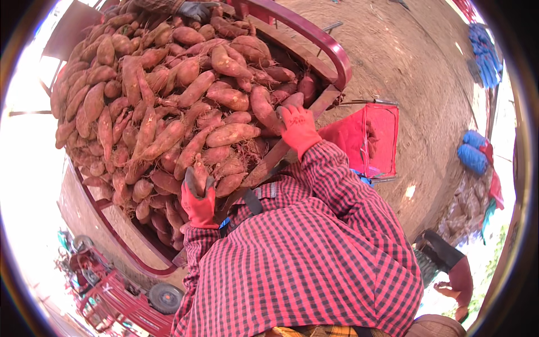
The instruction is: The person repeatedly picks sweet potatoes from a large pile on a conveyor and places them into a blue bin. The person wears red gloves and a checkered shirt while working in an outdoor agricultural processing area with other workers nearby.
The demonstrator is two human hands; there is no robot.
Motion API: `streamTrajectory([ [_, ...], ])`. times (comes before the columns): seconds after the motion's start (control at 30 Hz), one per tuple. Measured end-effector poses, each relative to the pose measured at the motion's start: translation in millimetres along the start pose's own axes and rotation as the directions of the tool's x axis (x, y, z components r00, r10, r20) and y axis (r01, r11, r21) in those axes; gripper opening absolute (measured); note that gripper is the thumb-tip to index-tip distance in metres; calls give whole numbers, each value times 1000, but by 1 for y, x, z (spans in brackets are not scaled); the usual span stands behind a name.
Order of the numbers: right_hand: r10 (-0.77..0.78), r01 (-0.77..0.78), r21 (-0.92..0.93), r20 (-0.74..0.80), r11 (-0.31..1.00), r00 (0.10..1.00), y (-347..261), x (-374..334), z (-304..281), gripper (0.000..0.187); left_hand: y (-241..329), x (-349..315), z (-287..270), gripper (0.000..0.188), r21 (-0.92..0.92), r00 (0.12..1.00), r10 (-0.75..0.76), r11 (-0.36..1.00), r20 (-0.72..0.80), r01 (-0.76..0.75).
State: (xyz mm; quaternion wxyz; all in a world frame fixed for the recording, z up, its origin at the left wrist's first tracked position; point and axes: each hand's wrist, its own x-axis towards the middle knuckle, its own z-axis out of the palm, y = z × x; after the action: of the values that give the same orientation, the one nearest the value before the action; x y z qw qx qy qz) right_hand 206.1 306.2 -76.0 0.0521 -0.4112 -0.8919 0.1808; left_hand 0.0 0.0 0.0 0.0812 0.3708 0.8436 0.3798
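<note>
Two gloved hands work at the near edge of a large heap of sweet potatoes (168, 95) piled in a red cart (337, 53). The left hand (197, 202), in a red glove, is closed around one sweet potato (200, 168) at the near rim of the heap; that root stands nearly upright in the grip, its long axis running near to far. The right hand (298, 128), also in a red glove, lies with fingers spread and flat on the roots by the cart's right rail, holding nothing that I can see. The hands are well apart, the left nearer to the body, the right farther and to the right.

The heap lies straight ahead and to the far left of both hands, most roots slanting from near left to far right.

A red mesh sack (375, 137) held open on a frame stands on the dirt ground (410, 62) just right of the right hand (its mouth faces the cart). Blue mesh bundles (473, 157) lie farther right, more of them (484, 53) at the far right. Another person's gloved hand (193, 10) rests at the heap's far edge. No label or sign is legible.
</note>
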Motion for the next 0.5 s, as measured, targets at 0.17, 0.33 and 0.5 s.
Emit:
streamTrajectory([
  [0.17,136,-66,-333,191,941,972,10,48,-35,69,6,-11,3,74,204,1000,-25,979,16,21],
  [0.33,166,49,-431,447,901,879,11,81,-57,82,-1,-6,10,70,408,998,-63,911,20,50],
  [0.5,142,129,-382,606,915,783,10,93,-74,91,37,2,1,48,2,999,36,999,-32,-36],
])
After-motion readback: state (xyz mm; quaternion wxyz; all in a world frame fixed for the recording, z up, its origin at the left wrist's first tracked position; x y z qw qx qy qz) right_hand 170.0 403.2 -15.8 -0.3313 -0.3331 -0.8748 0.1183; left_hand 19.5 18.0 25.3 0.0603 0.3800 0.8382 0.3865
